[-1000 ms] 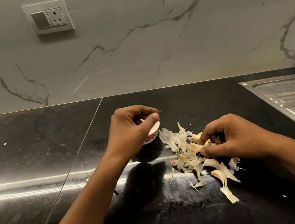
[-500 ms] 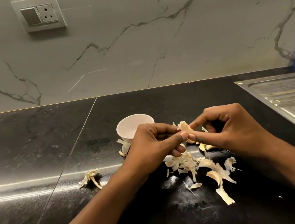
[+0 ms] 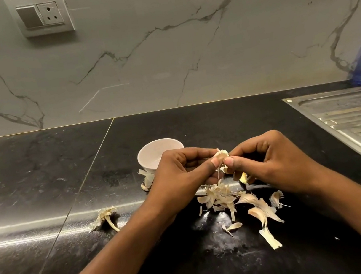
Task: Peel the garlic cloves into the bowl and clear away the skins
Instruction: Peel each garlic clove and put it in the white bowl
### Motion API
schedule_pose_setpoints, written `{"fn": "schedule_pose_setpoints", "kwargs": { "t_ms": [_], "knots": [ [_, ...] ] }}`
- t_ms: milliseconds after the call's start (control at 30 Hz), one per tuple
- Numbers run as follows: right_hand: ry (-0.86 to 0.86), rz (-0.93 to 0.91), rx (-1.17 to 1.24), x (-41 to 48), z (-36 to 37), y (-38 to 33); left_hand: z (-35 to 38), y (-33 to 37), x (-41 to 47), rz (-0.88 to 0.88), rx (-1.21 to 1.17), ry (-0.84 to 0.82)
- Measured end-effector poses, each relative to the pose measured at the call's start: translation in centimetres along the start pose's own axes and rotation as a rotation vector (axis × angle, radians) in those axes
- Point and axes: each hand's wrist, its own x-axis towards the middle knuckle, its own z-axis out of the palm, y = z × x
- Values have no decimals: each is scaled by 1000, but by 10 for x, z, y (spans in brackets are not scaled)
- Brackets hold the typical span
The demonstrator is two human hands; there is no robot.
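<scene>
Both hands, left (image 3: 181,176) and right (image 3: 272,159), as before pinch-tight on one garlic clove (image 3: 220,154).

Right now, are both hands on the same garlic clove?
Yes, the left hand and the right hand both pinch one garlic clove held between them.

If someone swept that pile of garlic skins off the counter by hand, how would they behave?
Probably light: the garlic skins look thin, curled and papery, so they may scatter rather than slide together. Likely floppy, since long strips lie bent and twisted. The glossy counter looks smooth, so they should sweep easily.
</scene>
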Motion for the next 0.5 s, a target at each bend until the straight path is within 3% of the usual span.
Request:
{"fn": "schedule_pose_setpoints", "kwargs": {
  "t_ms": [500],
  "knots": [
    [81, 39, 198, 1, 8, 1, -4, 1, 0, 52, 9, 17]
  ]
}}
